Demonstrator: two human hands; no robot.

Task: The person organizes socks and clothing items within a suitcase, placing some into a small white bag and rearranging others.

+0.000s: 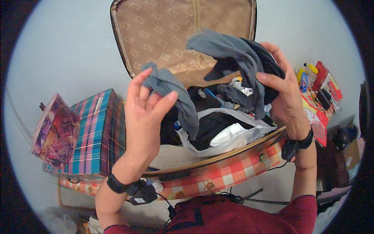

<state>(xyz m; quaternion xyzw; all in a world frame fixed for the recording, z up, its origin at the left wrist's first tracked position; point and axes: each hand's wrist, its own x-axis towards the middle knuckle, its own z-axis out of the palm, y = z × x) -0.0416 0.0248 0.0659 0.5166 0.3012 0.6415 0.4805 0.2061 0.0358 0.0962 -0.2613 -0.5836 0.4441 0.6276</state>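
Over an open suitcase (218,168), my left hand (145,105) grips a limp grey sock (180,99) that hangs down past its fingers. My right hand (287,87), a little higher, is closed on several grey and black socks (249,58) draped over its thumb side. Below them, a white plastic bag (191,146) lies open with black cloth (206,126) and a rolled white cloth (229,134) in it. Behind the bag are more dark garments and a small dark grey cloth piece (237,96). The socks in my right hand hide part of the contents.
The suitcase lid (156,35) stands raised against the wall. At left are a plaid box (91,136) and a purple patterned bag (58,132). Red packages (321,76) and small items crowd the right. Beneath the case is a red checked cloth (226,175). Black cables run from both wrists.
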